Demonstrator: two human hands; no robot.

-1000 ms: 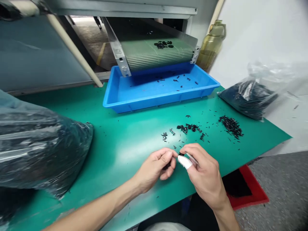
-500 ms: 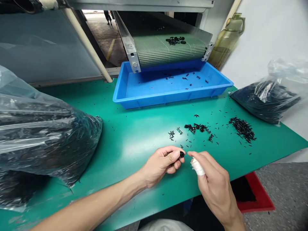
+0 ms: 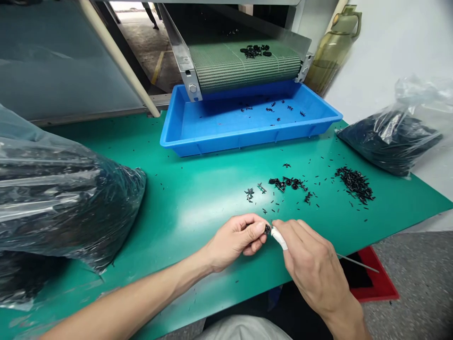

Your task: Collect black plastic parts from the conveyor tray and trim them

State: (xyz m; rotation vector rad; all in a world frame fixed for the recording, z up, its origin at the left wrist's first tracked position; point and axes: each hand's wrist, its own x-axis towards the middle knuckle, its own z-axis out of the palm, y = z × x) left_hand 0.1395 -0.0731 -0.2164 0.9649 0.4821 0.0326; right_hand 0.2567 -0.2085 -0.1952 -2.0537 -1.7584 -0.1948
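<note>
My left hand (image 3: pixel 235 241) pinches a small black plastic part (image 3: pixel 267 230) between thumb and fingers. My right hand (image 3: pixel 311 267) sits just beside it, with a white wrapped fingertip (image 3: pixel 279 238) touching or nearly touching that part. A thin metal rod (image 3: pixel 357 263) runs from under my right hand out to the right. Above my hands, small black plastic fasteners (image 3: pixel 286 183) and a heap of black pins (image 3: pixel 355 185) lie on the green work mat (image 3: pixel 198 203), with loose pins scattered around.
A blue plastic tray (image 3: pixel 247 127) holding a few black pieces sits under the end of a green mesh conveyor belt (image 3: pixel 244 66). Large plastic bags of black parts (image 3: pixel 60 198) (image 3: pixel 389 146) lie left and right. An olive bottle (image 3: pixel 334 52) stands behind; a red mat (image 3: pixel 375 278) lies on the floor.
My hands have closed together, bringing the white wrapped fingertip against the black part. The metal rod now sticks out to the right of my right hand. The view has shifted slightly.
</note>
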